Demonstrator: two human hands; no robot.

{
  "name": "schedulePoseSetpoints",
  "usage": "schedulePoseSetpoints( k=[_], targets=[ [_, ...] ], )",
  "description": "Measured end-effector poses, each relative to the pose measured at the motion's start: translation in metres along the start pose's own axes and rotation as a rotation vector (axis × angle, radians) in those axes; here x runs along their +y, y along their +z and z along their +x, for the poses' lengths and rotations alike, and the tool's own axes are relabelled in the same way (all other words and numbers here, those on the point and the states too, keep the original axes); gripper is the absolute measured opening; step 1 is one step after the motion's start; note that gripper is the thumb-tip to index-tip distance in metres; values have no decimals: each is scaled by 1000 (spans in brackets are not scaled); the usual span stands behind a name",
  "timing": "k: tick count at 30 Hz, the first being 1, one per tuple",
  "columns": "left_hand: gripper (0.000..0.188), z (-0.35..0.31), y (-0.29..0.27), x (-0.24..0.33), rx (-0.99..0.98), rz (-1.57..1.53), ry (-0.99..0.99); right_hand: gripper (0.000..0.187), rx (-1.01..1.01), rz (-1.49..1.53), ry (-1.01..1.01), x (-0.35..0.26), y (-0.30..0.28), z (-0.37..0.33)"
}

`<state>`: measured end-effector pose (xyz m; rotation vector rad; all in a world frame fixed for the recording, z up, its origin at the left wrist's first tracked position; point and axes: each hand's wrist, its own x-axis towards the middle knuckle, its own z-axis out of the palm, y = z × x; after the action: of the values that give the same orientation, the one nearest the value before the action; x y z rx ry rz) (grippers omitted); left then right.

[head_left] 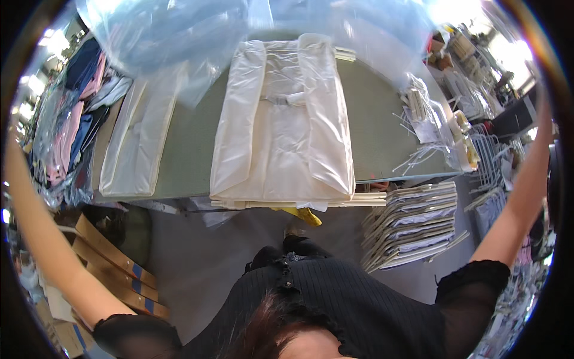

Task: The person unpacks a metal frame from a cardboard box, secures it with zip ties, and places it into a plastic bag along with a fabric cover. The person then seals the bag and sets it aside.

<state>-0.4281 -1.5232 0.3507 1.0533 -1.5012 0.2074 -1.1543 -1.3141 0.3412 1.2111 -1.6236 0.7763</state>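
Note:
Both my arms are stretched out wide and raised. My left forearm (pixel 48 227) runs up the left rim and my right forearm (pixel 526 191) up the right rim; both hands are out of the picture. Across the top hangs a large sheet of clear, bluish plastic film (pixel 161 42), blurred, whose lower part reaches over the far side of the table (pixel 191 149). In the middle lies a cream padded cover (pixel 284 143) with raised long sides and a strap with a grey buckle. Pale rods stick out beneath its near edge. What my hands hold cannot be seen.
A second cream cover (pixel 137 137) lies on the table's left, beside bagged dark and pink clothes (pixel 75 125). White wires or ties (pixel 424 131) lie at the right. Under the table edge stand stacked folded frames (pixel 412 227) and, at left, cardboard boxes (pixel 113 263).

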Motion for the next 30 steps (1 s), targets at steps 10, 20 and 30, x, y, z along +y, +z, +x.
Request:
schedulePoseSetpoints(
  k=[10, 20, 30],
  targets=[
    [36, -517, 117, -141, -1058, -355, -1447, 30, -1677, 143, 424, -9, 82, -512],
    [58, -613, 42, -110, -997, -461, -1715, 37, -1644, 235, 118, -28, -26, -595],
    [21, -371, 45, -97, -1172, -392, -1215, 17, -1443, 802, 1405, -84, -19, -320]
  ],
)
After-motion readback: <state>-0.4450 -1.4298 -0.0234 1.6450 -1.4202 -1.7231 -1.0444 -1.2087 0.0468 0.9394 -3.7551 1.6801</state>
